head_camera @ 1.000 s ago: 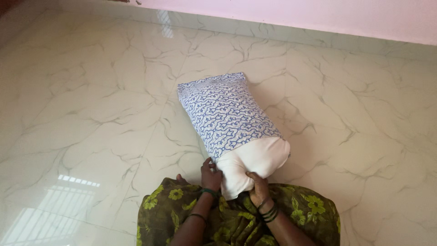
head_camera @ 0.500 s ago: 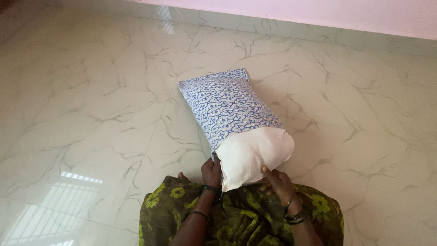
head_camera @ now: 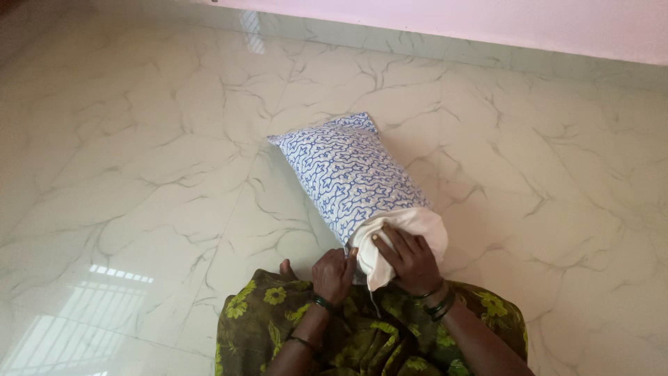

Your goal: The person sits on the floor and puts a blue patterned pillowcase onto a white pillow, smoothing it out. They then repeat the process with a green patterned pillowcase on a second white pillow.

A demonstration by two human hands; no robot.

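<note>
The pillow [head_camera: 396,233] lies lengthwise away from both hands, right hand [head_camera: 410,261] pressing flat on its bare near end, left hand [head_camera: 334,275] pinching the cover [head_camera: 341,170] edge.

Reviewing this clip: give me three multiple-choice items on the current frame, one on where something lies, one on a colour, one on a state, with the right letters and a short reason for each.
1. Where does the pillow lie?
A. on the marble floor
B. on a bed
C. on a chair

2. What colour is the pattern on the pillow cover?
A. red
B. blue on white
C. plain black

3. How far does the cover reach?
A. the pillow is fully bare
B. it hides the whole pillow
C. the white near end sticks out

Answers:
1 A: the pillow rests straight on the veined tiles.
2 B: blue squiggles run over white cloth.
3 C: the right hand presses on the uncovered white end, and the left hand grips the cover's edge.
</note>
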